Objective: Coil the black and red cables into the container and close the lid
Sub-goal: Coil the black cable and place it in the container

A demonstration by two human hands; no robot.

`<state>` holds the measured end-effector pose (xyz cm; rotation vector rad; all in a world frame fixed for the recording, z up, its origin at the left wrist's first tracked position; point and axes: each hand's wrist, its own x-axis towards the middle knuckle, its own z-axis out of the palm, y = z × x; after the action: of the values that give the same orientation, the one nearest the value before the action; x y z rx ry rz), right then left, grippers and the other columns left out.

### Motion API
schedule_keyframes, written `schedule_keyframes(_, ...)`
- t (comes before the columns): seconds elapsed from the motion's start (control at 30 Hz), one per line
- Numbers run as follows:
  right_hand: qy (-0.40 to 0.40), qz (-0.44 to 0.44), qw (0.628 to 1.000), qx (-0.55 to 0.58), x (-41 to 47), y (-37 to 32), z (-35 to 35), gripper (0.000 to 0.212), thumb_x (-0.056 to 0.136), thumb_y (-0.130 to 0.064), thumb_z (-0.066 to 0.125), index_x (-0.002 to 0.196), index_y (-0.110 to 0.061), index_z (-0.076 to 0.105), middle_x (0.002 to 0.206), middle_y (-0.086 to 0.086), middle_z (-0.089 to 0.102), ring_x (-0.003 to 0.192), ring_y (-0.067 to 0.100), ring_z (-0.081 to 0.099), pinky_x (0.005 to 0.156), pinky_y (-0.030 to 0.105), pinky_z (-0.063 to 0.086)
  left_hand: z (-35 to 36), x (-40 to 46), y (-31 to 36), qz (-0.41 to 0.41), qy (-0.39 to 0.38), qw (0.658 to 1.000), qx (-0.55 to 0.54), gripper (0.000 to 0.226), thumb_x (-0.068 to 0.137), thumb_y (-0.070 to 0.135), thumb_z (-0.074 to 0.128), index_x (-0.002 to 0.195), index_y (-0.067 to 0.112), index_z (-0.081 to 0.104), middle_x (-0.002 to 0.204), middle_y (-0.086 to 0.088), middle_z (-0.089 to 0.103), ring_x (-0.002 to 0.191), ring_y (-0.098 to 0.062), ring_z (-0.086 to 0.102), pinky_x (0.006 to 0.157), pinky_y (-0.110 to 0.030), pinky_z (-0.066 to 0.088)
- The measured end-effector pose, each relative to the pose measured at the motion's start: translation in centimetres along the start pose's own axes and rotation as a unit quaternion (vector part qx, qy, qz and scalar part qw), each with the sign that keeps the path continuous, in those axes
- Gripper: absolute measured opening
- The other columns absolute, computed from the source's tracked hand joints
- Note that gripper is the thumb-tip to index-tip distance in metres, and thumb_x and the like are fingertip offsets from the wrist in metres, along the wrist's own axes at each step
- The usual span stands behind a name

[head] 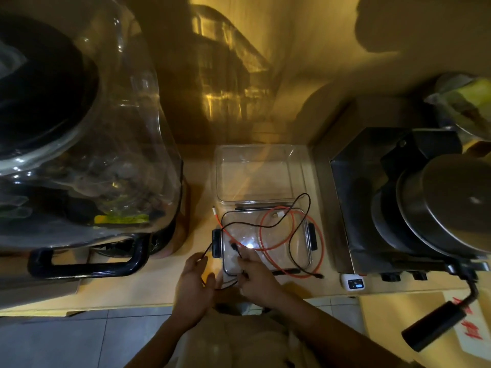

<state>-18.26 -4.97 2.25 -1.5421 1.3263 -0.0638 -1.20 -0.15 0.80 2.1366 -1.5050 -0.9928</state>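
You are early in the job: both hands pinch the black cable (297, 229), left hand (192, 285) and right hand (256, 277) just in front of the container (308, 235). The red cable (292, 245) sprawls loose over it. The lid (259, 173) lies behind, not yet on.

Open container (259, 173) reachable between blender (79, 155) and steel machine (398, 197).

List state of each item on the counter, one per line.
container: open, empty
lid: off, flat, cables draped across it
black cable: uncoiled, one end held
red cable: loose loop, not held
left hand: gripping black cable
right hand: pinching black cable
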Motion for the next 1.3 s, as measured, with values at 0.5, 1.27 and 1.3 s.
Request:
schedule_keyframes(0.5,0.21,-0.003,0.939,0.274,-2.6,-2.4,-6.4,0.033,0.082,0.015,0.067,0.088,-0.018,0.072,0.082,-0.01,0.078,0.078,0.002,0.071,0.065,0.015,0.055,-3.8,2.1,7.2,-0.111,0.011,0.863,-0.492,0.022,0.09,-0.008,0.06,0.1,0.009,0.071,0.091,-0.009,0.076,0.076,-0.025,0.075,0.068,-0.03,0.062)
schedule_keyframes(1.27,0.161,-0.207,0.963,-0.058,-2.6,-4.5,-13.0,0.037,0.089,0.004,0.052,0.106,-0.023,0.07,0.102,-0.008,0.069,0.099,-0.002,0.059,0.083,0.009,0.045,-4.6,3.4,12.2,-0.124,-0.269,0.851,-0.434,0.03,0.099,0.029,0.048,0.107,0.009,0.069,0.084,-0.013,0.07,0.042,-0.022,0.053,0.052,-0.029,0.043)
schedule_keyframes(1.3,0.16,-0.208,0.963,-0.06,-2.5,-4.6,-13.0,0.036,0.089,0.004,0.052,0.106,-0.021,0.07,0.102,-0.003,0.071,0.1,0.005,0.061,0.084,0.015,0.048,-4.6,3.4,12.1,-0.114,-0.272,0.855,-0.427,0.032,0.1,0.029,0.047,0.105,0.007,0.069,0.078,-0.011,0.067,0.041,-0.021,0.05,0.05,-0.028,0.039)
